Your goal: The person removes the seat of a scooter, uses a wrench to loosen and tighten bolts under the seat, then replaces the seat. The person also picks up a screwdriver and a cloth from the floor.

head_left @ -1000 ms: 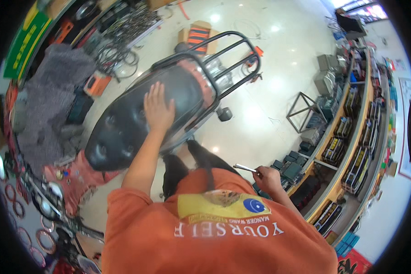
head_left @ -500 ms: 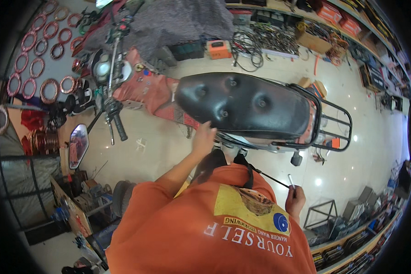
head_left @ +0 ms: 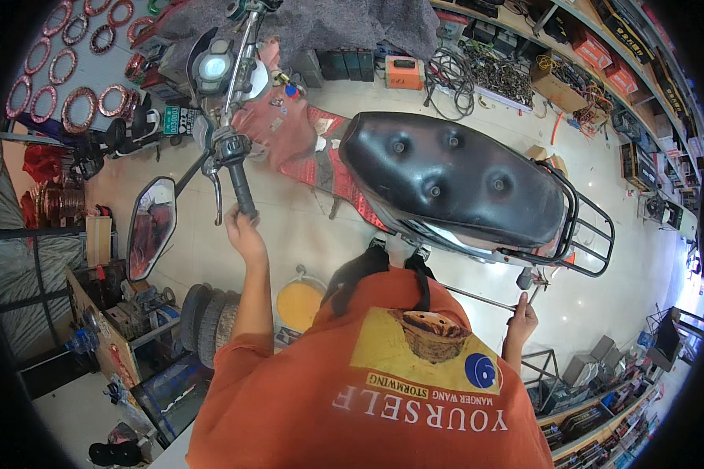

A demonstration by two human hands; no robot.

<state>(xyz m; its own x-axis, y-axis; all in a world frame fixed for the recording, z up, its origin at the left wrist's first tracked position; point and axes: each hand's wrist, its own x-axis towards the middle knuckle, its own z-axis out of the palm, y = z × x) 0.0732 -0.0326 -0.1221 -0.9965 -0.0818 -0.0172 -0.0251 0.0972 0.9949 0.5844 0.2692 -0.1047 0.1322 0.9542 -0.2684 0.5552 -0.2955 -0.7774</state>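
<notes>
A motorcycle with a black padded seat (head_left: pixel 454 176) and red bodywork (head_left: pixel 313 164) stands across in front of me. My left hand (head_left: pixel 246 236) is at the end of the black left handlebar grip (head_left: pixel 241 187), fingers apart and not wrapped round it; whether they touch it is hard to tell. The clutch lever (head_left: pixel 217 199) runs beside that grip. At my right side, my right hand (head_left: pixel 522 319) is closed round a long thin T-handle wrench (head_left: pixel 481 298), its shaft pointing left toward my body. Behind the seat is a black rear rack (head_left: pixel 590 227).
The left mirror (head_left: pixel 152 227) sticks out beside the handlebar. Stacked tyres (head_left: pixel 211 320) and a round yellow-topped stool (head_left: pixel 301 303) stand at lower left. An orange box (head_left: pixel 404 73) and coiled black cables (head_left: pixel 451 82) lie beyond the motorcycle. Loaded shelves (head_left: pixel 602 414) line the right.
My left hand has moved left from the seat's near edge to the handlebar grip. My right hand, still holding the wrench, has risen slightly. The view has shifted toward the handlebar.
</notes>
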